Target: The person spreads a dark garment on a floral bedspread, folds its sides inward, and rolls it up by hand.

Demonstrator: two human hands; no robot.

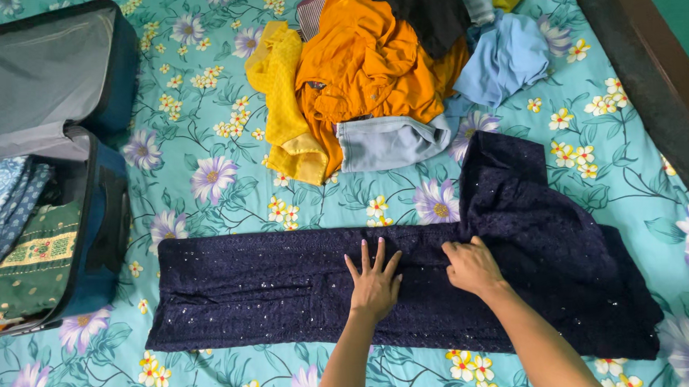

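A dark navy sequined garment (271, 289) lies folded into a long band across the floral bedsheet (203, 145). My left hand (374, 281) rests flat on its middle, fingers spread, holding nothing. Just to the right, my right hand (471, 265) has its fingers curled into the navy fabric at the upper edge, where the wider unfolded part of the garment (548, 239) begins and rises toward the clothes pile.
An open suitcase (98, 227) at the left holds folded blue and green patterned cloth. A pile of clothes (378, 68) in orange, yellow, light blue and black lies at the top. A dark wooden bed edge (649, 72) runs along the right.
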